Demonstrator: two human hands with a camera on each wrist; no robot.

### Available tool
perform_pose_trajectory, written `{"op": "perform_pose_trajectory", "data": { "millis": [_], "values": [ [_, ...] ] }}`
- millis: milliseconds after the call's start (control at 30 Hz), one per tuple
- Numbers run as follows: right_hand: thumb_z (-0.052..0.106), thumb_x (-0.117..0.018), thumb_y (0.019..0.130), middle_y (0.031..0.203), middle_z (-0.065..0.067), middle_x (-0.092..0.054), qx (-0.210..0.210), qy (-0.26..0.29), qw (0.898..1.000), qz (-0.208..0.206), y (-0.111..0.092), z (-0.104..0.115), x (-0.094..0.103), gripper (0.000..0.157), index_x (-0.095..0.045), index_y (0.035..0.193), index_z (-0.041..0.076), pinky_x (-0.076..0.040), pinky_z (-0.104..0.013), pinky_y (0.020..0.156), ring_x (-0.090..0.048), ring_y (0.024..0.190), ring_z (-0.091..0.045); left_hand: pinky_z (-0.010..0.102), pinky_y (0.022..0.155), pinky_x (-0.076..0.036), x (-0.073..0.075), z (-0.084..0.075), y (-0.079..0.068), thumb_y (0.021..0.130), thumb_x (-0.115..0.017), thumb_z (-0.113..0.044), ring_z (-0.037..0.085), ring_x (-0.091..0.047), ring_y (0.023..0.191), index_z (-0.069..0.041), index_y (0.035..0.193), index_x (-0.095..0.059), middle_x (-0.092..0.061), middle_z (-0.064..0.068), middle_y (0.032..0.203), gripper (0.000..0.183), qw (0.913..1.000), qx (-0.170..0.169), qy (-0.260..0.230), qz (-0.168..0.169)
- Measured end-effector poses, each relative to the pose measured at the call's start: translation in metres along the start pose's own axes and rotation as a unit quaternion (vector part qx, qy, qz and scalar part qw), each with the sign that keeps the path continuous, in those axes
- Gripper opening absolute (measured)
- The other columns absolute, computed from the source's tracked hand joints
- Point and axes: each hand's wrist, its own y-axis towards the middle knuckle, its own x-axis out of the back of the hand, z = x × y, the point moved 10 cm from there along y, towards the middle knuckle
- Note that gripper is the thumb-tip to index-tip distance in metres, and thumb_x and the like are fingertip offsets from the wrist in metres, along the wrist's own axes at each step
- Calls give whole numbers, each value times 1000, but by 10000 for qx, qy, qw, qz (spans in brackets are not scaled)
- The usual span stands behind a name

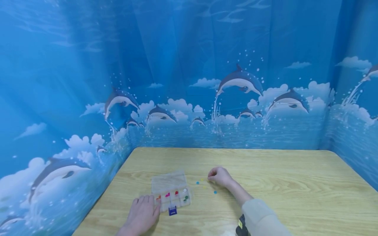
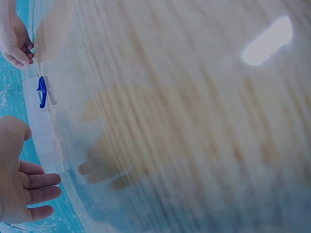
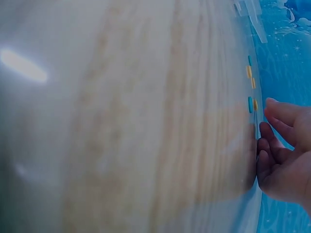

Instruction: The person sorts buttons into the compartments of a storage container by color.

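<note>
My left hand [image 1: 142, 211] rests at the left front corner of a clear compartment box [image 1: 165, 207], its fingers extended. The box lies with its lid [image 1: 167, 182] raised and a blue latch [image 1: 172, 210] at its front. Small orange [image 1: 158, 197], pink [image 1: 167, 194], red [image 1: 176, 193], white [image 1: 185, 190] and green pieces [image 1: 185, 198] sit in its compartments. Right of the box, my right hand [image 1: 220, 177] is low over the table, fingers bent and thumb near the index finger. A small yellow disc [image 3: 255, 104] is close to its fingertips; whether they pinch anything is unclear.
Loose on the wooden table [image 1: 280, 183] lie a yellow disc [image 1: 202, 179], a blue disc [image 1: 197, 183] and another blue disc [image 1: 215, 192] nearer the right forearm. A black object [image 1: 242, 226] shows by the right sleeve. Dolphin-printed curtains [image 1: 189, 82] surround the table's back and sides.
</note>
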Motion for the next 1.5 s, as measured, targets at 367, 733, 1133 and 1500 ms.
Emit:
{"op": "perform_pose_trajectory", "data": {
  "millis": [367, 733, 1133, 1500],
  "values": [
    [2, -70, 76, 73, 2, -60, 315, -365, 9988, 82, -1, 7, -3, 6, -65, 77, 5, -47, -33, 72, -53, 71, -12, 46, 74, -41, -1, 0, 2, 92, -52, -31, 25, -52, 80, -6, 87, -53, -51, 5, 78, 26, 9998, 58, -5, 214],
    [1, -71, 75, 70, 2, -55, 386, -684, 9968, 154, -1, 12, -4, 11, -61, 72, 6, -45, -30, 66, -49, 68, -13, 48, 78, -41, -3, 2, 3, 91, -53, -32, 28, -53, 86, -4, 92, -55, -54, 8, 83, 29, 9993, 128, -15, 353],
    [3, -68, 78, 66, 0, -53, 106, -325, 9983, 473, -3, 11, -5, 11, -60, 70, 6, -40, -26, 56, -46, 60, -13, 47, 75, -41, -5, 2, 3, 90, -55, -32, 27, -53, 82, -4, 90, -55, -53, 8, 81, 29, 9992, 93, -14, 396],
    [3, -61, 82, 68, -4, -55, -46, 241, 9971, 719, -9, 15, -11, 8, -59, 75, 3, -42, -25, 52, -49, 57, -13, 48, 77, -41, -8, 3, 3, 90, -54, -33, 28, -53, 85, -3, 93, -55, -54, 9, 84, 31, 9980, 142, -39, 611]
  ]
}}
